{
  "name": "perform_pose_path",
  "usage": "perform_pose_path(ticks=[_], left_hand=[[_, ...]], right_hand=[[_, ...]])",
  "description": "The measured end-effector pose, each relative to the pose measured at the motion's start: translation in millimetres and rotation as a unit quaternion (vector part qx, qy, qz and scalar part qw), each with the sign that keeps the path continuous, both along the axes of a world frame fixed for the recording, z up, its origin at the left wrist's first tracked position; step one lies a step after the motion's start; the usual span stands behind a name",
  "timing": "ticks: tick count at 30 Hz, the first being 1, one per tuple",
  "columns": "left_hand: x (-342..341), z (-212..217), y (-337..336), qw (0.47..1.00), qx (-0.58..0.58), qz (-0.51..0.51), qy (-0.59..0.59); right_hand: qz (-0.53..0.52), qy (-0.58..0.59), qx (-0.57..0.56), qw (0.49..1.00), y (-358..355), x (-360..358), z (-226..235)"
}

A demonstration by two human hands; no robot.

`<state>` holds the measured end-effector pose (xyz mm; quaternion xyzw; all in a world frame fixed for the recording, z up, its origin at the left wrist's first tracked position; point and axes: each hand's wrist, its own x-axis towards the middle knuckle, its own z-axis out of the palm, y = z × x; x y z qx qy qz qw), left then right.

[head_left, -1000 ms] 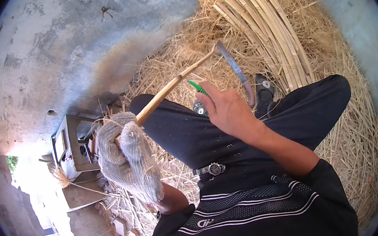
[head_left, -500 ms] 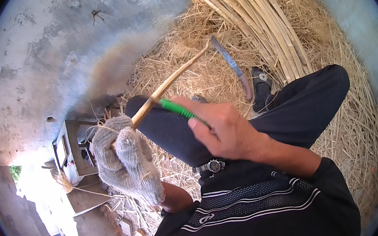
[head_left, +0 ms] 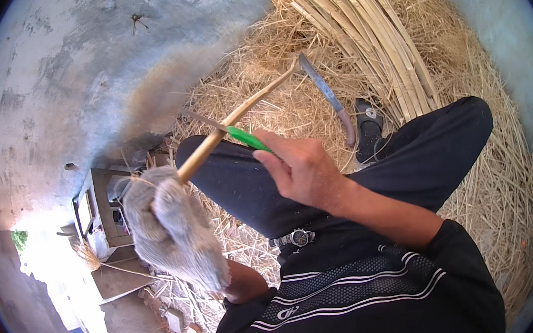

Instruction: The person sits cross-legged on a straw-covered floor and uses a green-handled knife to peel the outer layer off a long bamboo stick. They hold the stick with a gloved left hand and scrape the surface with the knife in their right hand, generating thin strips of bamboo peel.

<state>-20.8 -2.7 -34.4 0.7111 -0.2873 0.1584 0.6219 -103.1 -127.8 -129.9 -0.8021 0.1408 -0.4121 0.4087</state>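
Over the person's lap, both hands work on a thin bamboo strip [head_left: 238, 114]. The left hand [head_left: 169, 232], in a grey knitted glove, has its fingers closed around the lower end of the strip, which rises out of the fist and slants up toward the far right, its tip reaching the straw near the blade of a curved knife. The bare right hand [head_left: 303, 172] grips a small knife with a green handle [head_left: 247, 138]; its fingers are curled tight around that handle, and the narrow dark blade [head_left: 203, 120] lies across the strip just above the gloved fist, touching it.

The person sits with legs in dark trousers [head_left: 408, 151] spread over a bed of loose straw [head_left: 269, 68] that covers the ground. On the straw beyond the knees lies a curved knife [head_left: 327, 98] with a reddish handle, and just beside it, near the right knee, a dark pair of shears [head_left: 368, 126]. At the far edge of the straw rests a bundle of pale split bamboo lengths [head_left: 369, 32], laid side by side. A wristwatch [head_left: 298, 236] sits at the waist of the dark striped shirt [head_left: 358, 300]. To the left stretches a grey concrete floor [head_left: 75, 76], and a small box-like wooden stand [head_left: 106, 216] stands near the gloved hand.
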Motion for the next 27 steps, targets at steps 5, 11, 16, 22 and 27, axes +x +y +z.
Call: perform_pose_path(ticks=[5,11,16,22,27], left_hand=[[7,6,-2,1.000,0.003,0.015,0.004],[13,8,7,0.999,0.036,-0.014,0.014],[13,6,8,1.000,0.019,-0.012,-0.015],[2,3,2,0.999,-0.005,-0.033,0.004],[5,0,-7,0.999,-0.002,-0.024,-0.047]], right_hand=[[0.019,0.028,0.011,0.999,27,-2,32],[0.012,0.094,0.031,0.995,15,-5,30],[-0.021,0.104,0.004,0.994,8,-7,-11],[-0.021,0.121,0.078,0.989,11,-25,-25],[0.031,0.095,0.120,0.988,15,-27,19]])
